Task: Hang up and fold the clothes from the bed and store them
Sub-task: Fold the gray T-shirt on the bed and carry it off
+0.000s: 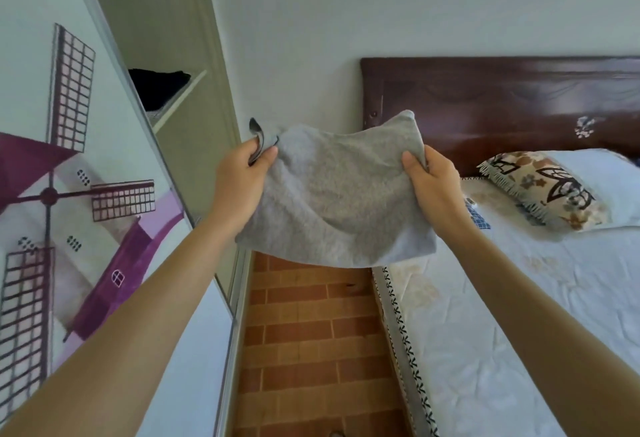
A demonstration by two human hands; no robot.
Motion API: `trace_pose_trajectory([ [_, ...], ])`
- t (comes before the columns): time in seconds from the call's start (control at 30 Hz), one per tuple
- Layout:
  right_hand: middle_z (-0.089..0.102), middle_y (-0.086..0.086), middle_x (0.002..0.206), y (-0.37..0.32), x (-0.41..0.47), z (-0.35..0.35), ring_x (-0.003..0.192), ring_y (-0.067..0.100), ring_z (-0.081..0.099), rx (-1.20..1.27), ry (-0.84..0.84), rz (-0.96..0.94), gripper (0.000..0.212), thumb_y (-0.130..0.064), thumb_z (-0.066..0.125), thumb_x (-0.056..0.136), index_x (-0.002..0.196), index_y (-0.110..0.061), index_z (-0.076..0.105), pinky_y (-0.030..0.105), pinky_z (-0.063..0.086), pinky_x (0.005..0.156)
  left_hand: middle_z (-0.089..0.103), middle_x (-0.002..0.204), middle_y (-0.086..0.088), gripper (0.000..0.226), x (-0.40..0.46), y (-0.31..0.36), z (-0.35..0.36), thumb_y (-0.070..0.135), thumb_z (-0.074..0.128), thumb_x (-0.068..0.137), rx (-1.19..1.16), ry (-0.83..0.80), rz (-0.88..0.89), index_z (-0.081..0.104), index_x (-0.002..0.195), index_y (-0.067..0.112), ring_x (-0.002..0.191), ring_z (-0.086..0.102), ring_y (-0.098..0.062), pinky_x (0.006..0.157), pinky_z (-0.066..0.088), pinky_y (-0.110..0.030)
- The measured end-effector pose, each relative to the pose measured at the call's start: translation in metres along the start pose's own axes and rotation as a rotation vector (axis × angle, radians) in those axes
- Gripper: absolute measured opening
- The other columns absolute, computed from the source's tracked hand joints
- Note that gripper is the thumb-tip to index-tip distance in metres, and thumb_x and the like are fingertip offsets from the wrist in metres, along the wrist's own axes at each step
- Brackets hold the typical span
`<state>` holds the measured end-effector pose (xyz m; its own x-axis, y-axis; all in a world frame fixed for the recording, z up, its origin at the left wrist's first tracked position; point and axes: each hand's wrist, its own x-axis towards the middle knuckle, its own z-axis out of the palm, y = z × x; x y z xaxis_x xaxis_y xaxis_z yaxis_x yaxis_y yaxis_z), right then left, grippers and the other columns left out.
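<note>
My left hand (242,173) and right hand (433,180) pinch the folded grey garment (336,201) shut at both ends, right of the wardrobe shelf (180,97) — a loosened pinch could unfold it.

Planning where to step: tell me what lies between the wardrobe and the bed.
In the head view, a bare strip of brick-patterned floor runs between the wardrobe's sliding door and the bed. The folded grey garment is held above it.
</note>
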<state>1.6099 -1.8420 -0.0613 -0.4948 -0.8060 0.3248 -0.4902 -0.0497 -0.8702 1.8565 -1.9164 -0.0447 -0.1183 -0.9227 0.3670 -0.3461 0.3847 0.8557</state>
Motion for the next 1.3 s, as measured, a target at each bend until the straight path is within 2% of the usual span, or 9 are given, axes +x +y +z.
trace_pose_trajectory([
  [0.13, 0.057, 0.002, 0.075, 0.001, 0.089, 0.015, 0.069, 0.014, 0.051, 0.056, -0.027, 0.003, 0.032, -0.029, 0.051, 0.1, 0.085, -0.001, 0.054, 0.033, 0.04, 0.065, 0.067, 0.089, 0.007, 0.014, 0.074, -0.001, 0.021, 0.029, 0.054, 0.1, -0.028, 0.04, -0.016, 0.065, 0.098, 0.02, 0.089, 0.064, -0.014, 0.088, 0.051, -0.043],
  [0.27, 0.065, 0.01, 0.086, 0.001, 0.154, 0.049, 0.076, 0.02, 0.059, 0.096, -0.101, -0.027, 0.031, -0.03, 0.05, 0.1, 0.091, -0.002, 0.059, 0.038, 0.047, 0.071, 0.066, 0.097, -0.022, 0.031, 0.127, -0.019, 0.025, 0.031, 0.055, 0.099, -0.041, 0.128, -0.056, 0.065, 0.1, 0.002, 0.093, 0.063, -0.037, 0.085, 0.049, -0.053],
  [0.5, 0.063, 0.0, 0.081, 0.02, 0.225, 0.124, 0.073, 0.014, 0.058, 0.107, -0.205, 0.004, 0.028, -0.029, 0.051, 0.101, 0.084, -0.009, 0.059, 0.033, 0.046, 0.068, 0.062, 0.094, -0.029, 0.037, 0.199, -0.073, 0.023, 0.033, 0.055, 0.097, 0.002, 0.171, -0.111, 0.06, 0.093, -0.004, 0.09, 0.059, -0.044, 0.078, 0.049, -0.056],
  [0.6, 0.063, 0.001, 0.08, 0.029, 0.253, 0.154, 0.072, 0.014, 0.058, 0.121, -0.208, 0.027, 0.03, -0.03, 0.051, 0.102, 0.087, -0.005, 0.06, 0.032, 0.046, 0.067, 0.061, 0.093, -0.03, 0.039, 0.237, -0.1, 0.027, 0.033, 0.055, 0.097, 0.027, 0.16, -0.114, 0.058, 0.092, -0.006, 0.082, 0.059, -0.041, 0.07, 0.048, -0.048],
  [0.83, 0.066, 0.011, 0.083, 0.012, 0.353, 0.238, 0.075, 0.025, 0.063, 0.109, -0.228, -0.009, 0.03, -0.029, 0.053, 0.1, 0.087, -0.005, 0.061, 0.041, 0.049, 0.067, 0.067, 0.09, -0.022, 0.03, 0.348, -0.152, 0.015, 0.028, 0.055, 0.098, 0.013, 0.233, -0.084, 0.064, 0.091, 0.0, 0.086, 0.063, -0.038, 0.077, 0.051, -0.051],
  [0.97, 0.065, 0.026, 0.093, -0.018, 0.415, 0.291, 0.074, 0.03, 0.06, 0.118, -0.234, -0.077, 0.036, -0.03, 0.053, 0.1, 0.096, 0.006, 0.059, 0.038, 0.045, 0.064, 0.054, 0.072, -0.011, 0.033, 0.424, -0.168, -0.007, 0.024, 0.055, 0.098, 0.021, 0.293, -0.04, 0.057, 0.081, -0.004, 0.064, 0.047, -0.017, 0.062, 0.038, -0.029],
  [1.07, 0.062, 0.031, 0.097, -0.028, 0.452, 0.325, 0.074, 0.032, 0.058, 0.156, -0.22, -0.115, 0.044, -0.036, 0.052, 0.097, 0.098, 0.008, 0.055, 0.041, 0.046, 0.064, 0.04, 0.061, 0.003, 0.035, 0.471, -0.178, -0.018, 0.022, 0.055, 0.098, 0.02, 0.343, -0.02, 0.045, 0.067, 0.01, 0.056, 0.034, -0.006, 0.052, 0.027, -0.019],
  [1.17, 0.061, 0.031, 0.097, -0.025, 0.478, 0.356, 0.075, 0.033, 0.06, 0.148, -0.235, -0.11, 0.043, -0.035, 0.052, 0.097, 0.099, 0.008, 0.055, 0.044, 0.049, 0.066, 0.033, 0.059, 0.004, 0.039, 0.501, -0.197, -0.022, 0.021, 0.055, 0.098, 0.025, 0.351, -0.04, 0.037, 0.064, 0.014, 0.055, 0.029, -0.008, 0.05, 0.023, -0.022],
  [1.3, 0.063, 0.028, 0.095, -0.016, 0.51, 0.397, 0.083, 0.04, 0.062, 0.107, -0.266, -0.1, 0.04, -0.033, 0.053, 0.098, 0.097, 0.007, 0.056, 0.054, 0.051, 0.076, 0.044, 0.068, -0.012, 0.042, 0.532, -0.232, -0.031, 0.03, 0.056, 0.094, -0.016, 0.357, -0.076, 0.046, 0.076, -0.007, 0.065, 0.039, -0.017, 0.061, 0.031, -0.03],
])
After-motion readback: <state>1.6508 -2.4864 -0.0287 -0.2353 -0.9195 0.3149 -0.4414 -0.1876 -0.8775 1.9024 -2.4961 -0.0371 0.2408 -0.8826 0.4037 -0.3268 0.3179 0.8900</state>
